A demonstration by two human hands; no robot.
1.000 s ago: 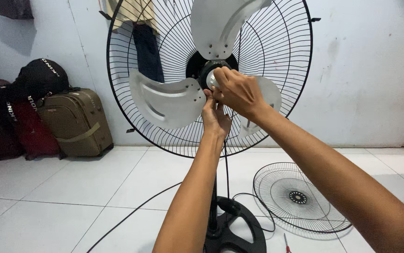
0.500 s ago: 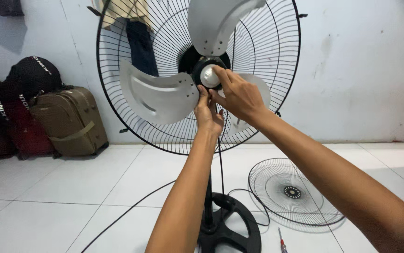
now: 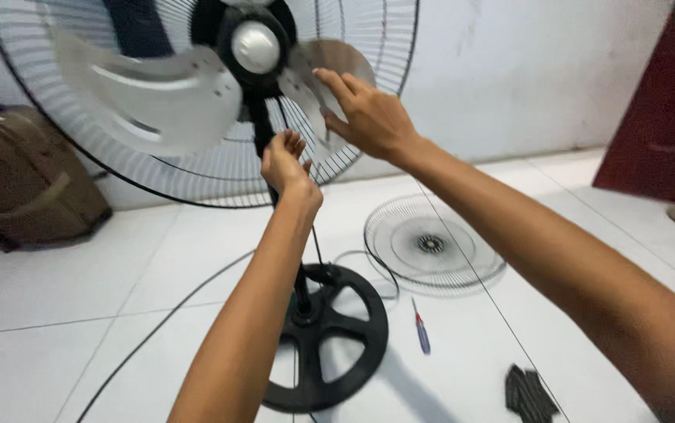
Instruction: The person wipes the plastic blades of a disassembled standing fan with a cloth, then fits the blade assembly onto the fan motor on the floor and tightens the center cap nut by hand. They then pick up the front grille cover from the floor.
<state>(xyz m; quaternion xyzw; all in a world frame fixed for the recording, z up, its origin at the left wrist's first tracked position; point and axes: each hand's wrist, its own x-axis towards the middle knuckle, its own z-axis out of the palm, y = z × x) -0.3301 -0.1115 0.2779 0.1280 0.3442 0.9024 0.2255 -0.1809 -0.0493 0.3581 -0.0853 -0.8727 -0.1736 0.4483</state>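
Note:
A standing fan fills the upper left, with grey blades (image 3: 157, 94), a silver hub cap (image 3: 255, 47) and a black rear grille (image 3: 369, 117); its front guard is off. My right hand (image 3: 365, 113) rests open on the right-hand blade, fingers spread toward the hub. Below the hub, my left hand (image 3: 286, 164) is closed around the fan's black pole (image 3: 300, 286). The pole runs down to a round black spoked base (image 3: 353, 345) on the white tiled floor.
The detached front grille (image 3: 431, 243) lies flat on the floor to the right of the base. A blue-handled screwdriver (image 3: 422, 329) lies beside it, and a small black object (image 3: 529, 392) sits lower right. A black cord (image 3: 157, 329) trails left. A brown bag (image 3: 24, 180) stands against the wall; a dark red panel (image 3: 658, 102) stands at right.
The view has dropped and closed in on the fan. My right hand has left the hub cap and now lies on the right blade. My left hand has moved lower onto the pole.

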